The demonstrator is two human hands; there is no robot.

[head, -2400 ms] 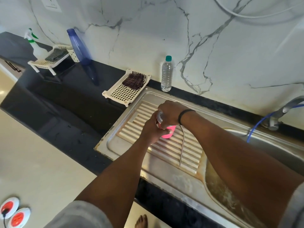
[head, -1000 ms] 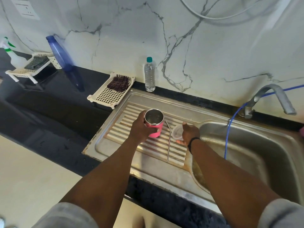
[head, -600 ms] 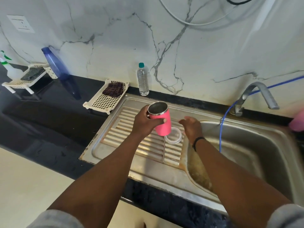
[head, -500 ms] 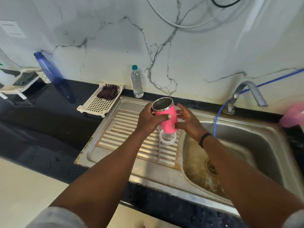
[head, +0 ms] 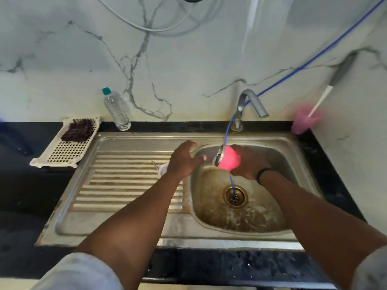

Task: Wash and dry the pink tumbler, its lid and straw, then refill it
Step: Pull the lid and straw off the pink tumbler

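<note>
My right hand grips the pink tumbler over the sink basin. The tumbler lies on its side with its steel rim pointing left. My left hand hovers just left of that rim with relaxed, spread fingers and holds nothing. The clear lid rests on the ribbed drainboard, mostly hidden behind my left wrist. A short piece of the metal straw shows beside the lid.
A steel tap stands behind the basin, with a thin blue hose running down into the drain. A water bottle and a white tray holding a dark cloth sit at the back left. A pink cup stands at the right.
The tumbler passed from my left hand to my right and moved from above the drainboard to over the basin, tipped sideways. My left hand let go. The lid stays on the drainboard.
</note>
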